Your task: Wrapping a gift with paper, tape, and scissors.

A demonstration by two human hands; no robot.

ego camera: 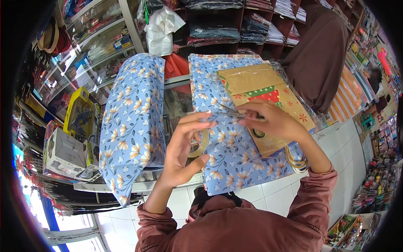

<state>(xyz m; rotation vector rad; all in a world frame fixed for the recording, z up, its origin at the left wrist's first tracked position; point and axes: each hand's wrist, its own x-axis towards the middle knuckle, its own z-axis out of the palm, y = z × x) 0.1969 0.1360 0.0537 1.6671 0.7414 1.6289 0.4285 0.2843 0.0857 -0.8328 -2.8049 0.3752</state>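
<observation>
Blue floral wrapping paper (233, 170) lies in a flat stack before me, with a brown paper packet (261, 82) in clear plastic on top. In my right hand (267, 119) is a pair of scissors (231, 112), its blades pointing left over the floral paper. My left hand (185, 148) is raised with fingers apart, beside a roll of clear tape (200, 146) that it partly hides; no grip on the roll shows. Left of that hand, an object covered in the same floral paper (132, 116) rests on the glass counter.
Boxed toys (67, 152) stand at the left end of the counter. Behind are shelves of folded, plastic-wrapped clothes (214, 33) and hanging white plastic bags (162, 31). A person in brown cloth (318, 60) is at the far right side. A coil of cord (296, 162) lies near my right forearm.
</observation>
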